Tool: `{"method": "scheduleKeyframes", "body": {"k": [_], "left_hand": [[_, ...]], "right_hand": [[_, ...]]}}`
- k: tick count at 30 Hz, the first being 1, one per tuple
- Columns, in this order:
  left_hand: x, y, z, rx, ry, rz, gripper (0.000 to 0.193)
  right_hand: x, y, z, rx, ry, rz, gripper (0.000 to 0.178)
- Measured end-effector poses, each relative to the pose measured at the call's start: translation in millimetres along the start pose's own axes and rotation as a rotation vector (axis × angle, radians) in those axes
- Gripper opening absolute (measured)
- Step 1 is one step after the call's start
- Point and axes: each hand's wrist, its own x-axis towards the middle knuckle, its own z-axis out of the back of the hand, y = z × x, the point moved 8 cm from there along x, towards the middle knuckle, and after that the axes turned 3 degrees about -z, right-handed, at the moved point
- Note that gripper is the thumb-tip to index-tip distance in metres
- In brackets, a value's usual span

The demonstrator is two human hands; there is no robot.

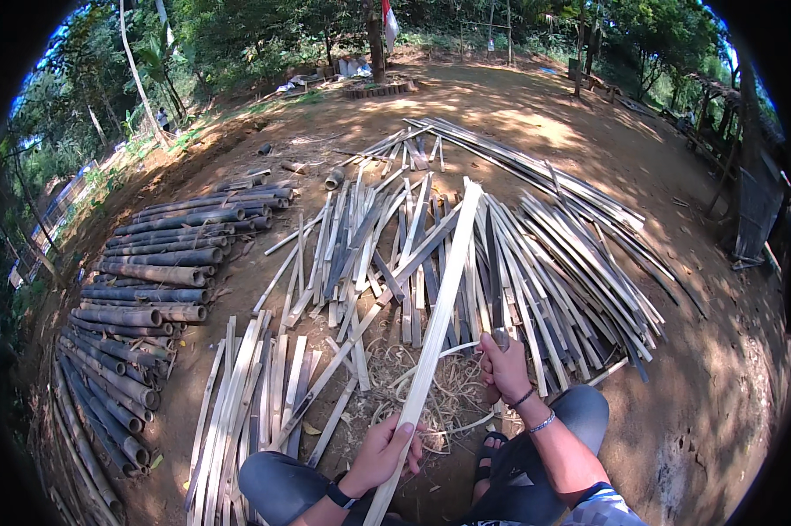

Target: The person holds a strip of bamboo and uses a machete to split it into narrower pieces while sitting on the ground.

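Much seems done: many cut strips [580, 279] are lying in piles, with curly shavings [394, 405] around. Whole round poles [154, 273] are lying left, seemingly uncut. The left hand [387, 458] is gripping a long pale strip [444, 307] low down; it is leaning up and away, passing left of the right hand [506, 370], which is clutching a small dark thing [501, 336], hard to make out.

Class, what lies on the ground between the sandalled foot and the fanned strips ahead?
The head view shows loose, curly shavings between the foot and strips.
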Motion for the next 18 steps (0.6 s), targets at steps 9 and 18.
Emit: {"method": "scheduleKeyframes", "body": {"k": [9, 18], "left_hand": [[-9.7, 0.9, 17.5, -0.025, -0.043, -0.031, 0.032], [-9.0, -0.6, 20.4, -0.048, -0.133, -0.023, 0.032]], "right_hand": [[-38.7, 56.9, 35.7, -0.548, -0.153, 0.449, 0.037], [-62.1, 63.7, -13.4, -1.194, 0.062, 0.891, 0.042]]}}
